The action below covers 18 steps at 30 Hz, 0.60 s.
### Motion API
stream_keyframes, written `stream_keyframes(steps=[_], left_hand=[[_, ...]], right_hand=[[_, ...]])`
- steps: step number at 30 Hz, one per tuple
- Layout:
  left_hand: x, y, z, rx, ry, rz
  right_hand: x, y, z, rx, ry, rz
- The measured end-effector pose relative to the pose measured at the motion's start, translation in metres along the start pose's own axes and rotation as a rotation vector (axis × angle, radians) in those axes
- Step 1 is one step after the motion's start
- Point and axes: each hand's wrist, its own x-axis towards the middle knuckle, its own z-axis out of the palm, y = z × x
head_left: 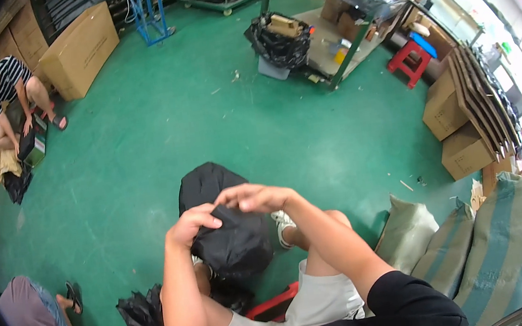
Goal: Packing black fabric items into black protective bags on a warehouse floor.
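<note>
Between my knees stands a bulky black cloth bag (235, 241), with its top tilted away from me. My left hand (194, 224) is over its near left side, fingers curled and thumb pressed in; what it pinches, if anything, is too small to make out. From the right, my right hand (255, 198) reaches over the bag, with its fingers bent toward the left hand and its thumb apart from them. The fingertips of both hands nearly meet above the black cloth. I cannot tell whether the right fingers touch it.
A crumpled black plastic bag (142, 318) lies by my left leg; a red stool (275, 304) is under me. Full woven sacks (496, 245) stand at right. One person (7, 86) handles a black item at far left; another person (29, 315) sits lower left.
</note>
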Motion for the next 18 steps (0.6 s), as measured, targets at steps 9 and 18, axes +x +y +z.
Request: stream_keyframes(steps=[9, 18], left_hand=[[0.018, 0.025, 0.019, -0.111, 0.022, 0.328], [0.034, 0.018, -0.002, 0.007, 0.675, 0.364]], right_hand=[[-0.039, 0.004, -0.020, 0.421, 0.427, -0.222], [-0.027, -0.013, -0.018, 0.553, 0.595, -0.323]])
